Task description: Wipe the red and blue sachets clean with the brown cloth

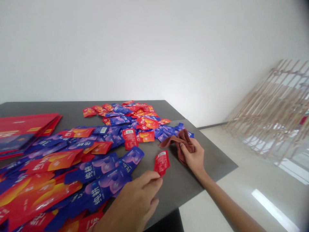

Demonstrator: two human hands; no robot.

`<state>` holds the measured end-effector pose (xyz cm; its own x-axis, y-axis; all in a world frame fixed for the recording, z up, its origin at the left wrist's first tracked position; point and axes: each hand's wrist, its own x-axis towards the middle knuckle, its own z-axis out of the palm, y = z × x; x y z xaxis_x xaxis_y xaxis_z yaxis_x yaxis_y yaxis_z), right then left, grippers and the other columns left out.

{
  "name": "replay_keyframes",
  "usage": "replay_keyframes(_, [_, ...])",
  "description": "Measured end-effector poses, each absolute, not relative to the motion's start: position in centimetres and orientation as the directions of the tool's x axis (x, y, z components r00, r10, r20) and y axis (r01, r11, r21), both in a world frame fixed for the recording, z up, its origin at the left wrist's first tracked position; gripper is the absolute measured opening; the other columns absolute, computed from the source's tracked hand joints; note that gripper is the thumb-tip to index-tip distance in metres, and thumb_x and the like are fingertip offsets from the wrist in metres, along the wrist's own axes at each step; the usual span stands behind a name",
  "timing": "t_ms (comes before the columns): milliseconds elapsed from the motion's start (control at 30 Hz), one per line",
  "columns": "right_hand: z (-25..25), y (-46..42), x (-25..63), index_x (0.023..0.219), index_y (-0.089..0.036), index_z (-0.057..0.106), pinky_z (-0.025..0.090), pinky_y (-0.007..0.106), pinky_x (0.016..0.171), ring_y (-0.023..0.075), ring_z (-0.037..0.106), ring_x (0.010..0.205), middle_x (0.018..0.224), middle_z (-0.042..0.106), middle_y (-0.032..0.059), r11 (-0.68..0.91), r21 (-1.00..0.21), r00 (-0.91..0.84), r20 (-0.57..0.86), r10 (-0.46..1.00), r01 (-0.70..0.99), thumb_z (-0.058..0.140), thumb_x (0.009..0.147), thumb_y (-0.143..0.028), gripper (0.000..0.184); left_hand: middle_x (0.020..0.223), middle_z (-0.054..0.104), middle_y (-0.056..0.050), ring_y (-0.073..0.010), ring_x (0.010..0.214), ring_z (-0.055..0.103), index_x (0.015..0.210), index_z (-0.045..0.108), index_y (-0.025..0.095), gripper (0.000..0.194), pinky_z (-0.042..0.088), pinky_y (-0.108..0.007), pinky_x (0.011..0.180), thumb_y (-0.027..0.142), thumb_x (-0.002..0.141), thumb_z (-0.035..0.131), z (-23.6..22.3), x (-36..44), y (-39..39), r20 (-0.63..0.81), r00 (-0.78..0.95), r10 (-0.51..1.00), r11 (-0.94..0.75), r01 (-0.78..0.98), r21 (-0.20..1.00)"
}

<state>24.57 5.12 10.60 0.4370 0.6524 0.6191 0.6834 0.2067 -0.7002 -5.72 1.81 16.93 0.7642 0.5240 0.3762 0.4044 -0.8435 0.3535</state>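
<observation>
My left hand [135, 203] pinches a small red sachet [162, 163] by its lower corner and holds it upright just above the dark grey table [214, 161]. My right hand [193, 156] lies further right on the table, its fingers closed on a crumpled brown cloth [180, 139]. Large blue packets [106, 180] and red-orange packets [48, 190] lie spread beside my left hand. More small red and blue sachets [135, 120] are scattered behind the cloth.
A stack of flat red and blue packets [24, 129] sits at the table's far left. The table's right edge drops to a glossy pale floor [241, 199]. A wooden lattice rack [277, 106] leans at the right. A white wall stands behind.
</observation>
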Motion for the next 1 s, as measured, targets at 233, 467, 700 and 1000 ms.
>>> replay_keyframes(233, [10.8,5.1,24.4,0.100,-0.022,0.073,0.055,0.042,0.090,0.0259,0.071,0.096,0.102,0.077,0.0067,0.198,-0.679,0.425,0.632,0.647,0.707,0.069,0.090,-0.045,0.026,0.132,0.072,-0.011,-0.0262,0.113,0.074,0.122,0.075,0.021,0.044,0.062,-0.041,0.100,0.021,0.078,0.068,18.1,-7.6,4.9,0.203,0.676,0.708,-0.617,0.454,0.643])
replay_keyframes(467, [10.8,5.2,24.4,0.104,-0.022,0.074,0.056,0.043,0.092,0.0263,0.071,0.098,0.105,0.077,0.0072,0.213,-0.661,0.400,0.645,0.651,0.720,0.068,0.091,-0.044,0.025,0.146,0.063,-0.016,-0.0244,0.111,0.076,0.139,0.061,0.021,0.062,0.065,-0.035,0.089,0.028,0.079,0.073,16.4,-8.7,4.7,-0.087,0.652,0.753,-0.166,0.316,0.934])
replay_keyframes(700, [10.6,5.2,24.4,0.108,-0.022,0.074,0.057,0.046,0.095,0.0275,0.071,0.101,0.107,0.077,0.0084,0.215,-0.650,0.391,0.652,0.649,0.729,0.067,0.092,-0.046,0.030,0.130,0.072,-0.016,-0.0253,0.107,0.077,0.150,0.049,0.016,0.078,0.064,-0.036,0.088,0.035,0.079,0.076,17.0,-8.4,5.0,-0.237,0.691,0.683,-0.054,0.372,0.927])
replay_keyframes(1000, [10.6,5.0,24.5,0.108,-0.022,0.074,0.056,0.046,0.095,0.0275,0.071,0.101,0.107,0.077,0.0078,0.215,-0.637,0.376,0.657,0.654,0.740,0.068,0.091,-0.044,0.028,0.094,0.079,0.000,-0.0161,0.077,0.073,0.122,0.071,0.026,0.037,0.057,-0.024,0.070,0.028,0.085,0.068,10.9,-7.6,0.3,0.226,0.795,0.563,-0.784,0.426,0.452])
